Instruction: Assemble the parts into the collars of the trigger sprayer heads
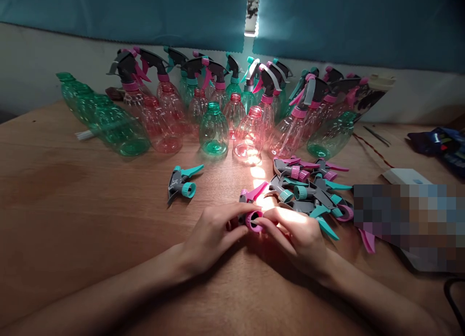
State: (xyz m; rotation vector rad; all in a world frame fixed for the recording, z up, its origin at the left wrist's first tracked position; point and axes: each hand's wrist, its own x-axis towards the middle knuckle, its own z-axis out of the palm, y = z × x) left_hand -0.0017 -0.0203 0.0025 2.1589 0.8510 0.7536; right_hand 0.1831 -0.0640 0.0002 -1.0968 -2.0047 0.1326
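Both of my hands hold one pink and grey spray head [254,221] just above the table, its pink collar facing me. My left hand [216,232] closes its fingers and thumb on the left side of it. On the right, my right hand [300,234] has its thumb and fingertips at the collar opening; whether something small is between them is hard to see. A teal and grey spray head [179,185] lies to the left, apart from my hands. A pile of pink, teal and grey spray heads [312,193] lies just beyond my right hand.
Clear green bottles [214,132] and pink bottles [248,135] stand along the back, several with spray heads on. A white box [409,176], a dark blue packet [441,147] and a blurred-out patch are at the right. Tweezers [377,135] lie behind the box.
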